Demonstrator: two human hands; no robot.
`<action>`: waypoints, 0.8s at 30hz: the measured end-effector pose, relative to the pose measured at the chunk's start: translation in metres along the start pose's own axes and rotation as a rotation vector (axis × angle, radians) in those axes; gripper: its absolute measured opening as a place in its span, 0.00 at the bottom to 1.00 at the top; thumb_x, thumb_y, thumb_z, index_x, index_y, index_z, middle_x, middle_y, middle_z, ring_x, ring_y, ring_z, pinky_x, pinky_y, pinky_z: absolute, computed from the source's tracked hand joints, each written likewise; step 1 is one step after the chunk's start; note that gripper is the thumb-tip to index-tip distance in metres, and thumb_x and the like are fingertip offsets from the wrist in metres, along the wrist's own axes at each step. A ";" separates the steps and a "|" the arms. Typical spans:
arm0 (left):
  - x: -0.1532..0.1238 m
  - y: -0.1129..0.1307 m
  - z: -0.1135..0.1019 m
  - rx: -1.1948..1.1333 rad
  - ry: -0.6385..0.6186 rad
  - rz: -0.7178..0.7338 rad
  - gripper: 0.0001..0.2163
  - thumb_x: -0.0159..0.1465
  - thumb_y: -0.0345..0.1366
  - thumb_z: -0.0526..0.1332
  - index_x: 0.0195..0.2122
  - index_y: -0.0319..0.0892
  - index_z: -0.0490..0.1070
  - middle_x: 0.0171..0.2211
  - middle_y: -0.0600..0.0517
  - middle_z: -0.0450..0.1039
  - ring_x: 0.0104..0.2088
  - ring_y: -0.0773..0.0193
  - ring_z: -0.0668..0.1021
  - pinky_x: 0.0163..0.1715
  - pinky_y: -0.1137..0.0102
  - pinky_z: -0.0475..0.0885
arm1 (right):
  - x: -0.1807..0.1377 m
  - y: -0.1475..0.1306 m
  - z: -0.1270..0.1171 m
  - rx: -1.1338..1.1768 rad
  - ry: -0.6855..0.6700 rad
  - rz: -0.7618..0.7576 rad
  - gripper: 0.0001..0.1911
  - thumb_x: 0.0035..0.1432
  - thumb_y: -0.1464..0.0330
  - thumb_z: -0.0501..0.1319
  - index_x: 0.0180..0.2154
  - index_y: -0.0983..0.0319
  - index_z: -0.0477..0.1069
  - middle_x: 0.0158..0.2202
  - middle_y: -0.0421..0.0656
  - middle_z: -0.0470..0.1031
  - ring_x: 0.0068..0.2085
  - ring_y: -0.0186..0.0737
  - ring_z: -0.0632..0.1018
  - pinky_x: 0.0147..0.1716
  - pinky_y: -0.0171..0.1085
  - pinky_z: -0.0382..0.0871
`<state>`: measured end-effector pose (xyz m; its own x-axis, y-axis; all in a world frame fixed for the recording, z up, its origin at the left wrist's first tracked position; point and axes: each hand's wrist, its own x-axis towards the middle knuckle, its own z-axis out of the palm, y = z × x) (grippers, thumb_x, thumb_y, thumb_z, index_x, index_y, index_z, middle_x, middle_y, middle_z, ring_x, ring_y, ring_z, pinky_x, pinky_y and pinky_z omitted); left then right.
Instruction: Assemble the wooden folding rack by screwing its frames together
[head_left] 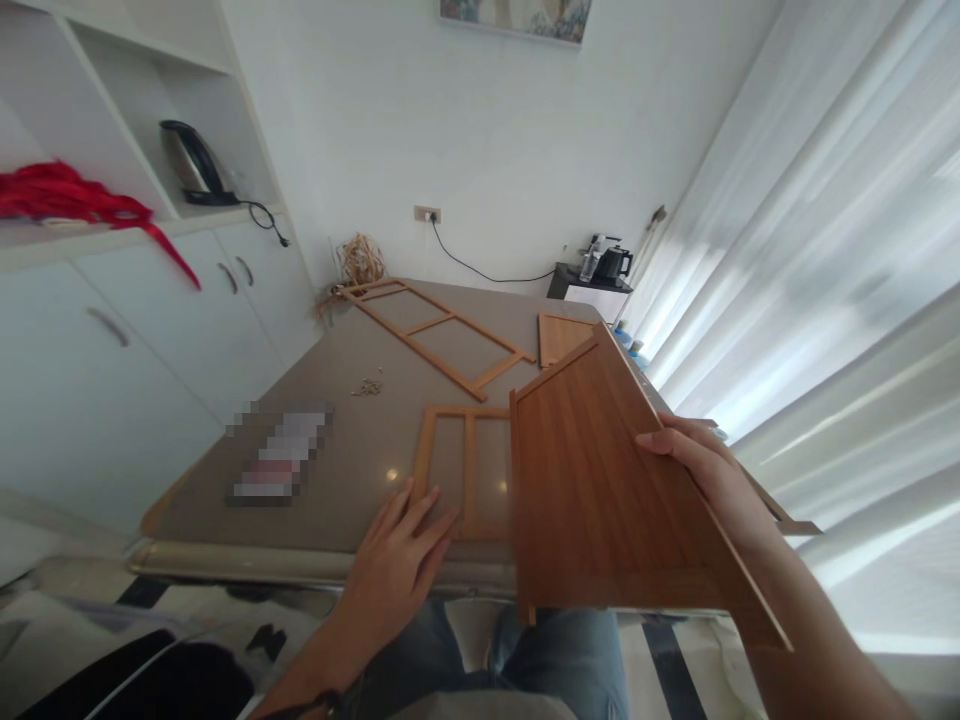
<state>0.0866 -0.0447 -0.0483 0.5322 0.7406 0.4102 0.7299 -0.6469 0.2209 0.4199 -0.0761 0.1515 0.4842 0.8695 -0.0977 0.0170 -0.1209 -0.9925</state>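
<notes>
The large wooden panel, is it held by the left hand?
No, the right hand holds the large wooden panel by its edge, while the left hand is at the small wooden frame.

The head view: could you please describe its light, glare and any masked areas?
Head view: the curtain is bright, partly washed out; head view: two small glare spots lie on the table; head view: coarse pixels mask a patch at left.

A grey-brown surface (330, 365) bears 1 long wooden frame (429, 325), 1 short wooden frame (469, 465), a small wooden panel (564, 340), a pile of tiny hardware (367, 387) and a pixelated flat item (281, 455).
</notes>
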 end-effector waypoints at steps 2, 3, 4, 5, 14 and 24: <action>0.000 0.000 0.000 -0.007 -0.002 -0.003 0.20 0.72 0.39 0.60 0.64 0.56 0.73 0.69 0.52 0.69 0.72 0.39 0.63 0.66 0.42 0.68 | 0.005 -0.010 0.009 -0.015 -0.014 0.003 0.18 0.42 0.62 0.73 0.38 0.60 0.82 0.31 0.41 0.81 0.29 0.46 0.81 0.22 0.37 0.71; 0.000 0.000 0.000 -0.007 -0.001 -0.001 0.20 0.72 0.39 0.60 0.65 0.55 0.73 0.69 0.52 0.69 0.72 0.38 0.63 0.66 0.42 0.68 | 0.008 -0.014 0.014 -0.024 -0.020 -0.003 0.17 0.42 0.63 0.73 0.38 0.59 0.82 0.30 0.40 0.81 0.28 0.45 0.80 0.21 0.37 0.70; -0.001 -0.001 0.000 -0.004 0.000 0.003 0.20 0.73 0.39 0.59 0.65 0.54 0.73 0.69 0.51 0.69 0.72 0.38 0.63 0.66 0.42 0.68 | 0.010 -0.017 0.018 -0.030 -0.026 -0.017 0.17 0.42 0.63 0.74 0.37 0.59 0.82 0.30 0.40 0.81 0.27 0.45 0.80 0.20 0.37 0.70; -0.001 -0.001 0.000 -0.002 0.003 0.007 0.20 0.73 0.39 0.59 0.65 0.53 0.73 0.69 0.51 0.68 0.72 0.38 0.62 0.66 0.42 0.68 | 0.013 -0.020 0.023 -0.035 -0.032 -0.033 0.16 0.42 0.64 0.74 0.37 0.59 0.82 0.29 0.40 0.80 0.26 0.44 0.79 0.19 0.37 0.70; -0.004 0.000 0.002 -0.091 0.043 0.003 0.21 0.72 0.39 0.60 0.65 0.48 0.72 0.68 0.48 0.69 0.72 0.39 0.63 0.68 0.43 0.65 | 0.014 -0.021 0.050 -0.060 -0.057 -0.124 0.17 0.46 0.63 0.70 0.40 0.60 0.82 0.27 0.40 0.79 0.27 0.44 0.78 0.22 0.36 0.69; 0.023 -0.012 -0.012 -0.325 0.096 -0.125 0.16 0.72 0.40 0.59 0.56 0.41 0.77 0.58 0.41 0.76 0.62 0.48 0.75 0.64 0.51 0.72 | 0.007 0.040 0.073 -0.188 0.211 -0.745 0.16 0.58 0.58 0.63 0.46 0.59 0.72 0.34 0.41 0.77 0.36 0.45 0.77 0.38 0.41 0.71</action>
<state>0.0851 -0.0225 -0.0306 0.3934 0.8071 0.4403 0.6039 -0.5879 0.5382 0.3601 -0.0394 0.1058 0.4426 0.6467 0.6212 0.5395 0.3614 -0.7605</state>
